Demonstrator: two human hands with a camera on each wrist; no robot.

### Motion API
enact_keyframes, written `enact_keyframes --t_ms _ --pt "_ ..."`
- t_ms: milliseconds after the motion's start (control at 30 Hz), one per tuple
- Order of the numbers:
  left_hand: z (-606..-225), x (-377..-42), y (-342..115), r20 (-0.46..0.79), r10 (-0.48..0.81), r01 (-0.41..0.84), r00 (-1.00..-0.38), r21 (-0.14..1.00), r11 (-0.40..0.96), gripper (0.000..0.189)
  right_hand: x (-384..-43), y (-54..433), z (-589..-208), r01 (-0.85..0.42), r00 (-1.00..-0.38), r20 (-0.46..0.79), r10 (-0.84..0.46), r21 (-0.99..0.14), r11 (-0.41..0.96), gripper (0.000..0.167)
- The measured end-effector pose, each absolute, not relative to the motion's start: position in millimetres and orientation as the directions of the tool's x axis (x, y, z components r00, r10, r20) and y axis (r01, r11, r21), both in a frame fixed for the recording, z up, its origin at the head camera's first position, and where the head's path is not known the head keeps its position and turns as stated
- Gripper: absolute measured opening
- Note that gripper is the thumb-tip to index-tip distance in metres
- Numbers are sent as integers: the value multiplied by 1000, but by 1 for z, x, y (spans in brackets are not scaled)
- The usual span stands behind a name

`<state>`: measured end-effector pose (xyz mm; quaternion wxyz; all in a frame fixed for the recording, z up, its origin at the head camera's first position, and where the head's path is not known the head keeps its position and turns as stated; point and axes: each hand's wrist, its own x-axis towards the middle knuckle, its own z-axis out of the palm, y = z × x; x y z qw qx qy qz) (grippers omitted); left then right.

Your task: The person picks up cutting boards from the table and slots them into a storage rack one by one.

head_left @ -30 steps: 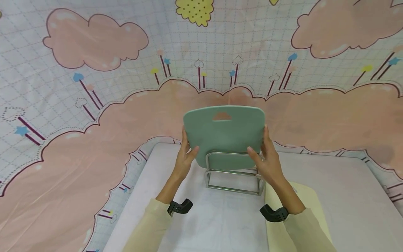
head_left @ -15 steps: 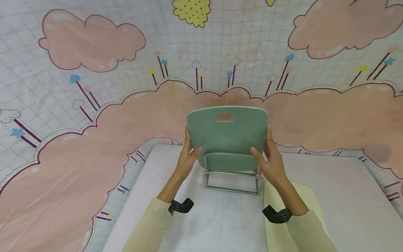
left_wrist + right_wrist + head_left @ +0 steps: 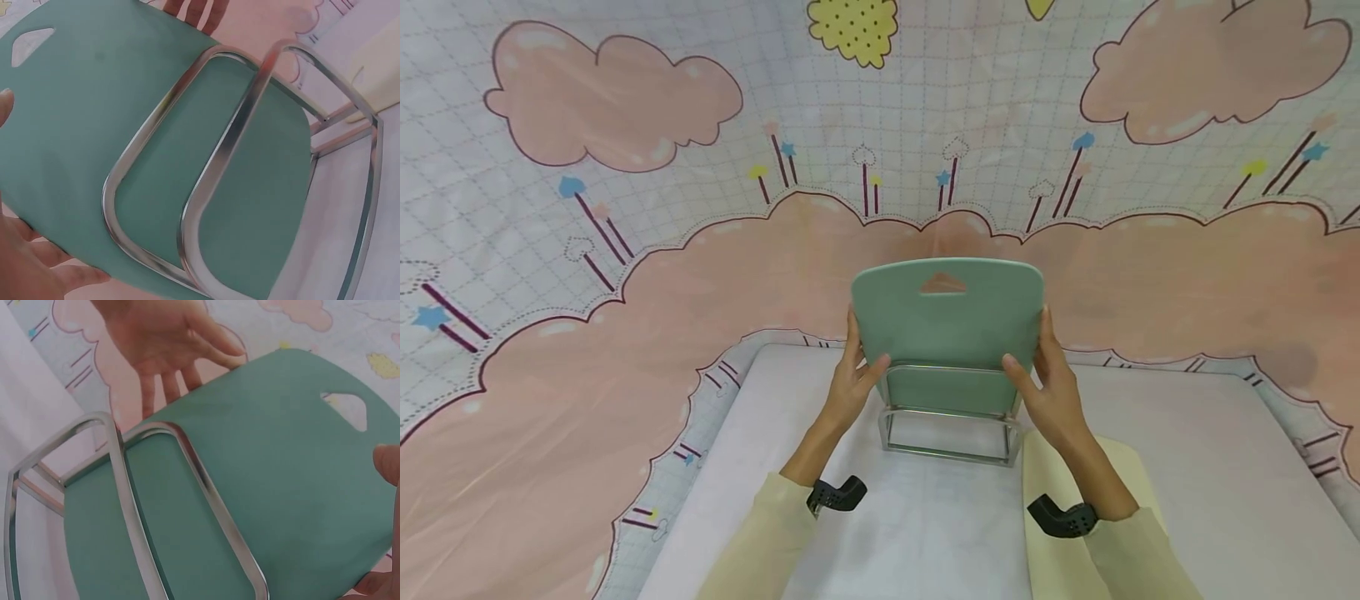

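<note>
green board [image 3: 947, 321] behind rack hoops [image 3: 229, 140], hands [image 3: 847, 392] holding edges, tabletop [image 3: 775, 417] room leftward

There are two boards [image 3: 947, 321] [image 3: 1063, 571], one metal rack [image 3: 234, 130], two wrist cameras [image 3: 842, 494] [image 3: 1063, 518].

Cream left sleeve [image 3: 756, 542] and matching right sleeve [image 3: 1142, 554] are being worn; black, bent wrist devices [image 3: 842, 497] are being worn just beyond both cuffs.
</note>
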<state>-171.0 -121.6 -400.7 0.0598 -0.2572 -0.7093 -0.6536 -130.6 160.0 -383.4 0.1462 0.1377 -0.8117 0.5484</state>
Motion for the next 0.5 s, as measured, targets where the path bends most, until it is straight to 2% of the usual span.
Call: enact_keyframes --t_ms 500 --pt "-380 -169 -118 327 269 381 -906 907 179 84 -137 169 -393 -335 -938 344 -46 -860 385 82"
